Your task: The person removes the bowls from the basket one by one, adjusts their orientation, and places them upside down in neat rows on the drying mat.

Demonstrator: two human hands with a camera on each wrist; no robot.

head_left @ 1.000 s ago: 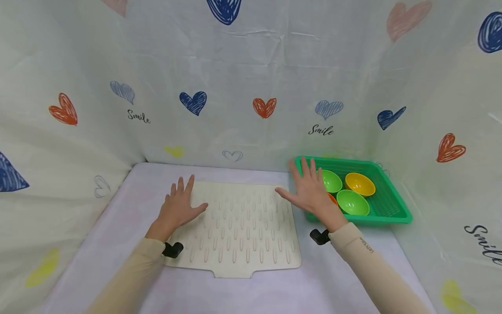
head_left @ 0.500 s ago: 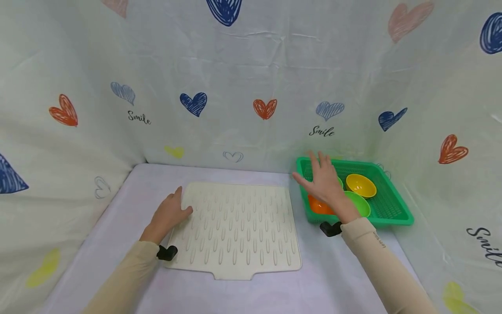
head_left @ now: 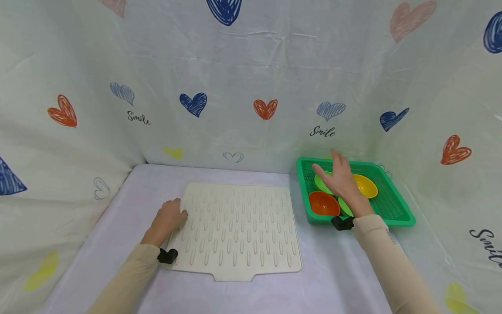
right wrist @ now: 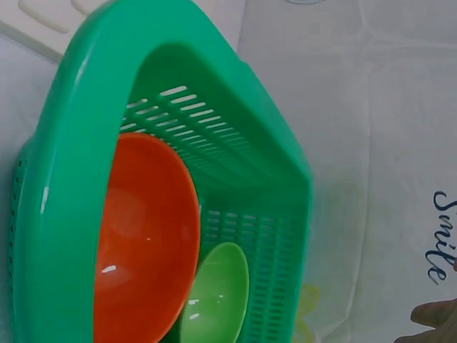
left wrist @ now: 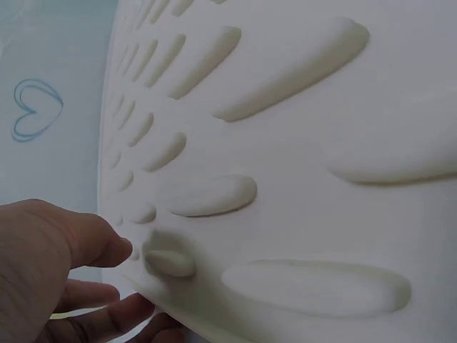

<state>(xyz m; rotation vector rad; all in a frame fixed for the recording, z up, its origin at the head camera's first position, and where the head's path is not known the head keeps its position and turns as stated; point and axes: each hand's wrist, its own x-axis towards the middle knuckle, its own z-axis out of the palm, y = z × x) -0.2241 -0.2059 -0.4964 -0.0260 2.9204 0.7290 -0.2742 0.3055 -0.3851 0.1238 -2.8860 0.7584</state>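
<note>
A cream dish drying mat (head_left: 239,226) with raised oval ridges and a front spout lies on the table. My left hand (head_left: 166,220) is at its left edge; in the left wrist view the thumb (left wrist: 107,246) lies over the mat (left wrist: 307,229) and the bent fingers meet its edge. Above the green basket (head_left: 392,196) hovers my right hand (head_left: 345,181), fingers extended and holding nothing. In the basket sit an orange bowl (head_left: 323,203), a yellow bowl (head_left: 365,186) and two green bowls (head_left: 322,183), partly hidden by that hand. The right wrist view shows the orange bowl (right wrist: 146,243) close up.
A white cloth with printed hearts hangs behind and along both sides. The basket stands at the back right of the white-covered table (head_left: 321,279), close to the cloth and a short gap from the mat.
My right hand has moved right, farther over the basket, uncovering the orange bowl. My left hand has come down to the mat's left edge, and its spread fingers have bent.
</note>
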